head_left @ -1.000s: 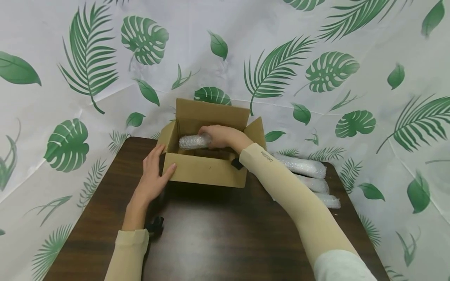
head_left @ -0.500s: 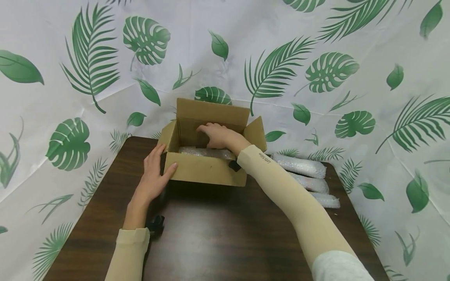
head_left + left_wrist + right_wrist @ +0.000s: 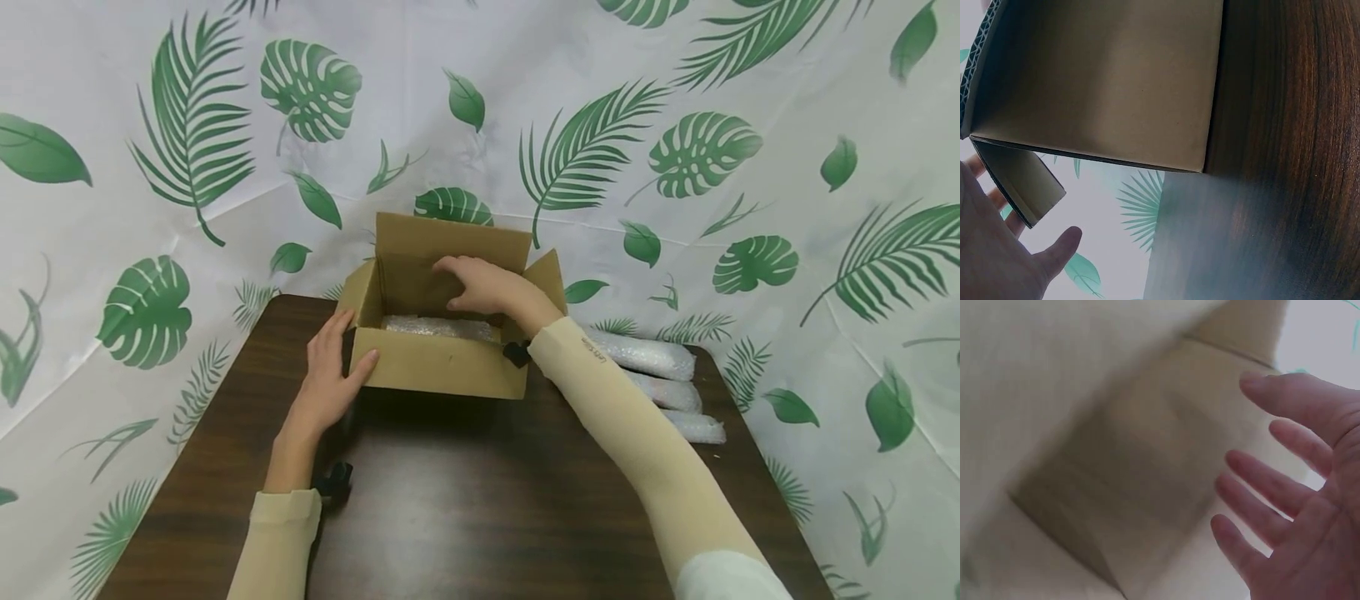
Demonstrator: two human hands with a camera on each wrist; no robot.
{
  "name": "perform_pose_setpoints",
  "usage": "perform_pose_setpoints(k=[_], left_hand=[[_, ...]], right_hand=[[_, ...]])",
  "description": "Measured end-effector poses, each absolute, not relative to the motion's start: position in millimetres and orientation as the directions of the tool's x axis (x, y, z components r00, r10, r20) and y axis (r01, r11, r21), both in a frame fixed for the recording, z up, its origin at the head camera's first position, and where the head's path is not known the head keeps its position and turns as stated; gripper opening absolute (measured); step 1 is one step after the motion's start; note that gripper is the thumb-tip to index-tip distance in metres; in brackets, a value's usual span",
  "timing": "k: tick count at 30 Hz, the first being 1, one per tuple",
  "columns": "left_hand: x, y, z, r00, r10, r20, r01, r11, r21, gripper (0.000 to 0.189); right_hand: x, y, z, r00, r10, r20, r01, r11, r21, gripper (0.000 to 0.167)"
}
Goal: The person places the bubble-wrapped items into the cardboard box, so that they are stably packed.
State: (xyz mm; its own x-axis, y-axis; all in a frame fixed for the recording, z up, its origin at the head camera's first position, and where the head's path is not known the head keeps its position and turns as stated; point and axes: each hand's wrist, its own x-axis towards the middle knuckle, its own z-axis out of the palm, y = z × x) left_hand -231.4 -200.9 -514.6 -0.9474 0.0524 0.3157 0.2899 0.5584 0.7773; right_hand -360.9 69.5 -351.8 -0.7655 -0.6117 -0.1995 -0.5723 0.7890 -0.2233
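An open cardboard box [image 3: 438, 362] stands toward the back of the dark wooden table, flaps spread. Inside it lies a bubble-wrapped roll [image 3: 435, 326], its lower part hidden by the front flap. My left hand [image 3: 327, 367] rests at the box's left front corner, fingers along the left flap and thumb by the front flap. In the left wrist view, the fingers pass behind that flap [image 3: 1022, 181] and the thumb stands away from it. Over the box my right hand [image 3: 483, 287] hovers above the roll with relaxed fingers and holds nothing; the right wrist view shows them spread.
Several more bubble-wrapped rolls [image 3: 648, 354] lie side by side at the table's right back, partly behind the right sleeve. A white cloth with green leaves [image 3: 465, 100] hangs close behind the table [image 3: 442, 500].
The right hand has lowered the bubble-wrapped roll into the box and let it go, then risen and shifted slightly to the right. The left hand has stayed at the box's corner.
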Motion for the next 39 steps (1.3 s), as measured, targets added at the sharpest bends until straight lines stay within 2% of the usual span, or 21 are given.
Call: perform_pose_setpoints(k=[9,15,19,24,28,35,39], left_hand=[[-231.6,-203.5,-513.4,-0.942,0.043,0.334,0.302,0.550,0.779,0.081],[-230.9,-203.9,-514.4,-0.943,0.043,0.331,0.301,0.541,0.786,0.081],[-231.3,-204.3,-516.4,-0.940,0.037,0.339,0.306,0.536,0.787,0.081],[-232.2,-201.6,-519.0,-0.935,0.049,0.352,0.323,0.525,0.787,0.080],[-231.5,-199.6,-519.9,-0.935,0.051,0.351,0.324,0.522,0.789,0.080],[-230.3,-198.4,-519.7,-0.939,0.048,0.339,0.313,0.524,0.792,0.080],[-230.6,-196.9,-520.4,-0.937,0.045,0.347,0.318,0.521,0.792,0.080]], right_hand=[[-325.2,116.5,-296.7,-0.808,-0.589,0.005,-0.557,0.761,-0.334,0.066],[-301.1,156.4,-271.6,-0.868,-0.484,0.108,-0.476,0.753,-0.455,0.067],[-291.5,184.5,-268.7,-0.887,-0.422,0.186,-0.457,0.750,-0.479,0.065],[-278.7,223.2,-274.9,-0.899,-0.319,0.299,-0.434,0.733,-0.524,0.059],[-269.7,248.6,-287.9,-0.915,-0.241,0.322,-0.391,0.719,-0.574,0.058],[-270.0,274.5,-332.0,-0.946,-0.197,0.258,-0.320,0.701,-0.637,0.061],[-273.4,284.2,-365.1,-0.970,-0.179,0.167,-0.245,0.728,-0.640,0.066]])
